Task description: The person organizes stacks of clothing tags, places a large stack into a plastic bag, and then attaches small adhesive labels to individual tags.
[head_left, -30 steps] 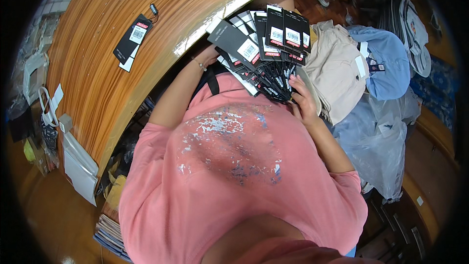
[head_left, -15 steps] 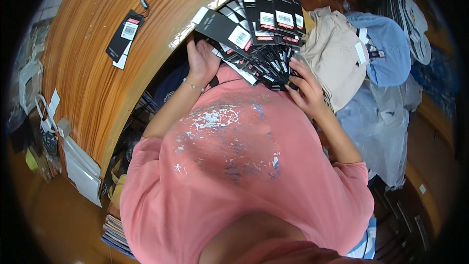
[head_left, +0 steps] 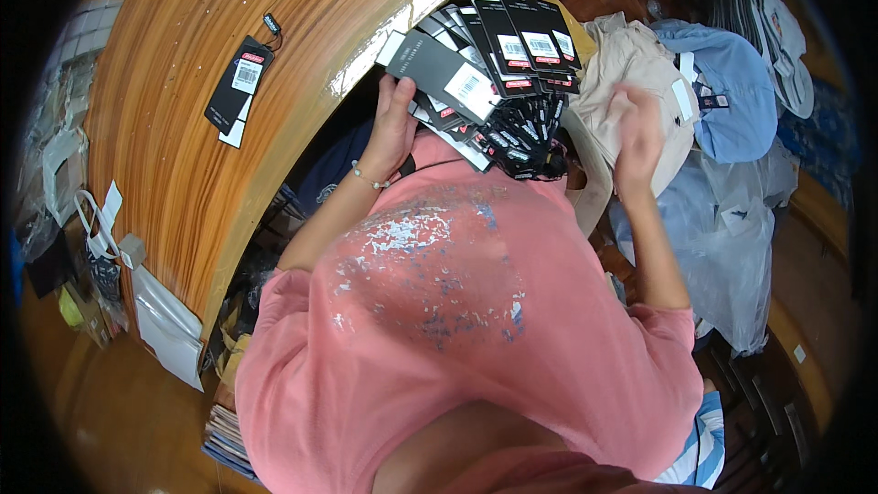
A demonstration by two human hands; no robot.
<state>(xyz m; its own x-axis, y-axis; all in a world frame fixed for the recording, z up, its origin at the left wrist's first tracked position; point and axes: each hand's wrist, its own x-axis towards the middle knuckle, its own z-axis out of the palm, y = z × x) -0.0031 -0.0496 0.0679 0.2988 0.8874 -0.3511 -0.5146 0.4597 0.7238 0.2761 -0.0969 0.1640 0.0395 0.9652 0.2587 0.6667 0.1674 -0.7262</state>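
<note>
While a fanned bundle of black cardboard tags (head_left: 503,64) with white stickers is lying just right of the brown wood-grain table (head_left: 174,155), overlapping its glossy curved edge in this view, the person's left hand (head_left: 395,123), with a pale beaded bracelet (head_left: 366,179) at the wrist, is reaching up between table and bundle. Its fingertips are touching the bundle's table-side edge; whether they are gripping it, I cannot tell. The right hand (head_left: 638,142), blurred, is showing beyond the bundle from the table, its fingers loosely open in front of a cream fabric hat (head_left: 608,55). Farther from the table, a light blue fabric hat (head_left: 732,73) is resting beside the cream 1, and a clear crinkled plastic bag (head_left: 732,256) is sagging below both. On the table, 1 black tag with a red label (head_left: 240,87) is lying over a white tag (head_left: 233,134).
</note>
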